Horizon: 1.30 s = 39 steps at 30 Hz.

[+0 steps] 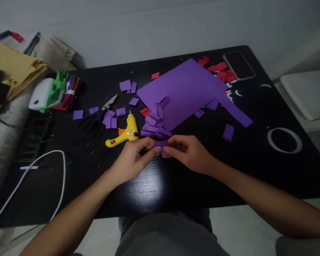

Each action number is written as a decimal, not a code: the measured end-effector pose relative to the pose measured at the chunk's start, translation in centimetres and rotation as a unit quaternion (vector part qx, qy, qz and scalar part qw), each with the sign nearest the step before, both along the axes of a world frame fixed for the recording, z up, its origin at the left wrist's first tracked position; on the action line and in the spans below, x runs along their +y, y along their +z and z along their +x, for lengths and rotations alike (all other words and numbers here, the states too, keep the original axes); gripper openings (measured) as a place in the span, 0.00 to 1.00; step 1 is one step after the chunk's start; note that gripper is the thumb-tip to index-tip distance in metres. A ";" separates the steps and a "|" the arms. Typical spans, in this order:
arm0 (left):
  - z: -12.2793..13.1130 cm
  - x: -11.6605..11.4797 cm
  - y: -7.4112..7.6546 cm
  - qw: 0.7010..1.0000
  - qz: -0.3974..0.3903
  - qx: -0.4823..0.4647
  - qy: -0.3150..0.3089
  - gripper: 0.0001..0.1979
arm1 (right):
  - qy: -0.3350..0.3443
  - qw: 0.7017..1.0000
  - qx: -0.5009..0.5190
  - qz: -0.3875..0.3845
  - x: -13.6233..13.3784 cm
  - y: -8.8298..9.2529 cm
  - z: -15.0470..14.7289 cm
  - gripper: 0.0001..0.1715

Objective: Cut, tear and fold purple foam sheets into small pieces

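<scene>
Between both hands is a small purple paper piece (160, 143), pinched at its two ends. My left hand (134, 155) is closed, with thumb and forefinger on the piece's left end. My right hand (190, 153) is closed on the right end in the same kind of pinch. Just beyond the fingers lies a pile of folded purple paper pieces (154, 119). A yellow hot glue gun (126, 132), its small light glowing, rests left of the pile. Behind it spreads a large purple sheet (185, 90). Black-handled scissors (98, 114) lie farther left among purple squares (110, 121).
Red scraps (221, 71) and a phone (239, 65) are at the back right. A white ring (284, 140) lies near the right edge. At the left are a white cable (64, 167), bundled coloured strips (65, 92) and brown paper (18, 67). The black table (202, 188) meets a wall behind.
</scene>
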State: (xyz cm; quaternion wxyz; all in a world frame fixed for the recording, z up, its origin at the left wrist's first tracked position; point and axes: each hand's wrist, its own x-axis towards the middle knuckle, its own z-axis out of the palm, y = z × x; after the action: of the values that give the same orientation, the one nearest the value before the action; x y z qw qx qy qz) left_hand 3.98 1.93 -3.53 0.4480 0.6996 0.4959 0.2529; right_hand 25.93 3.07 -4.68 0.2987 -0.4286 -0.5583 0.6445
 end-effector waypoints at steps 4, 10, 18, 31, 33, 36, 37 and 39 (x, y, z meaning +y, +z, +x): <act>0.0 0.0 0.0 1.000 -0.003 -0.002 0.004 0.16 | 0.008 1.000 -0.010 0.000 0.0 0.1 0.0 0.14; -0.2 0.4 0.2 1.000 -0.002 0.013 -0.010 0.16 | 0.006 1.000 -0.009 0.003 0.0 0.1 0.0 0.15; -0.3 0.5 0.7 0.999 -0.011 0.009 -0.039 0.14 | 0.020 1.000 0.010 -0.018 0.2 -0.1 0.1 0.13; -0.2 0.1 0.4 0.998 -0.034 -0.003 -0.043 0.14 | 0.021 1.000 0.008 -0.015 0.1 -0.1 0.1 0.10; -0.2 0.1 0.4 0.998 -0.033 0.000 -0.055 0.14 | 0.018 1.000 0.008 -0.002 0.1 0.0 0.0 0.11; -0.2 0.1 0.4 0.998 -0.024 0.010 -0.059 0.15 | 0.012 1.000 -0.012 0.022 0.1 0.1 0.0 0.14; -0.2 0.2 0.4 0.998 -0.019 0.012 -0.056 0.16 | 0.011 0.999 -0.018 0.026 0.1 0.1 -0.1 0.15; -0.2 0.2 0.4 0.998 -0.008 0.015 -0.052 0.16 | 0.010 0.999 -0.028 0.027 0.1 0.2 -0.1 0.15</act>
State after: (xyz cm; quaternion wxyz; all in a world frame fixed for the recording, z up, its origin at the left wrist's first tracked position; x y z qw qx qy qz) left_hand 3.76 2.14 -3.10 0.4583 0.7250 0.4673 0.2145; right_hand 25.85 3.19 -4.50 0.2884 -0.4328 -0.5877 0.6198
